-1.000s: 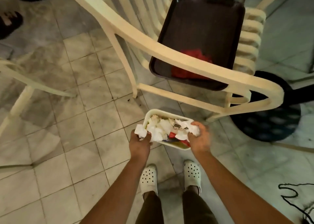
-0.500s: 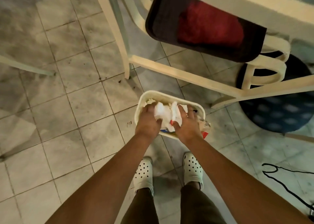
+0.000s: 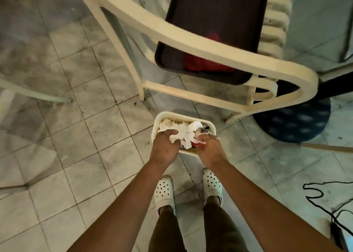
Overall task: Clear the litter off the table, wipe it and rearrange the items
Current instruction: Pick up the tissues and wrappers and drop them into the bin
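A small cream bin [image 3: 172,116] stands on the tiled floor in front of my feet, filled with crumpled white tissues [image 3: 181,130] and some red and dark wrappers. My left hand [image 3: 165,145] is over the bin's near left side, its fingers curled round a wad of tissue. My right hand [image 3: 209,148] is over the near right side, gripping crumpled litter with a bit of red wrapper showing under the fingers. Both hands hide the bin's near rim.
A cream plastic chair [image 3: 193,39] stands just beyond the bin, with a dark brown tray [image 3: 215,9] on its seat and a red cloth [image 3: 206,64] on the tray. A dark round table base [image 3: 298,123] is at right. A black cable [image 3: 322,200] lies on the floor.
Both hands stayed at the bin and pushed further down into the litter. The view tilted up again, so more of the chair and tray shows.
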### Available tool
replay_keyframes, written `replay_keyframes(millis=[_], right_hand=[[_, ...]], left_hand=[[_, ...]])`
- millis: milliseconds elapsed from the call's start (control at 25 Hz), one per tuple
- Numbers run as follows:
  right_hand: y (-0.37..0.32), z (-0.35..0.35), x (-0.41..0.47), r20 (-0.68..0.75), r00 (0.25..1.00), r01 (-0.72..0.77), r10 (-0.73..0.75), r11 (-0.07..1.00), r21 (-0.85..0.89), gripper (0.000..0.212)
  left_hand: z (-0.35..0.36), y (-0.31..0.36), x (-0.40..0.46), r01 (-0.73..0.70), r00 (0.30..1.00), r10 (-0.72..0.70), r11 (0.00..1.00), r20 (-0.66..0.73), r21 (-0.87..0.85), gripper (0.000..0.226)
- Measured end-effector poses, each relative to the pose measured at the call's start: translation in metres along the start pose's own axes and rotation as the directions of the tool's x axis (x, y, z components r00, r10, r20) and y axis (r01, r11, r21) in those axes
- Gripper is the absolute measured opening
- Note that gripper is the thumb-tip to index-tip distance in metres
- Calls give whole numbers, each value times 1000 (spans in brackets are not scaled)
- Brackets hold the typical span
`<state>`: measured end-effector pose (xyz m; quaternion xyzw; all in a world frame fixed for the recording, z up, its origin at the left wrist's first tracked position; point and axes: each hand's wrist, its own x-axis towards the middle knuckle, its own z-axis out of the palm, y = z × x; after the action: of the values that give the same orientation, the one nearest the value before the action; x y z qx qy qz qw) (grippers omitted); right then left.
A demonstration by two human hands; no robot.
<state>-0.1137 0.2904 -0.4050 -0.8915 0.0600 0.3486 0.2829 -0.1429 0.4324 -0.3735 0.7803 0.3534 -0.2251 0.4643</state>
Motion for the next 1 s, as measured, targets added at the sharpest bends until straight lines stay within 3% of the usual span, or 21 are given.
replay_keyframes(millis=[200,440,640,800,1000], right_hand=[[-50,-59,-68,-30,1000,-5,7,998,68,30],[-129,-162,-183,-111,978,195,-178,965,177,34],[-170,-284,-249,-369,886,397,-283,873,284,26],[-133,-376,-289,-510,809,462,-293,853,242,26],[-27,-457,-318,-577,792,395,-198,887,238,25]], left_hand=[[-53,76,-80,-59,998,59,996,-4,-64,29],[-112,168,-197,-221,975,220,960,-20,-172,28],[-128,250,-270,-389,921,373,867,-113,-311,22],[-87,314,-324,-508,855,516,814,-53,-282,21],[0,369,-387,-588,787,615,775,59,-230,23]])
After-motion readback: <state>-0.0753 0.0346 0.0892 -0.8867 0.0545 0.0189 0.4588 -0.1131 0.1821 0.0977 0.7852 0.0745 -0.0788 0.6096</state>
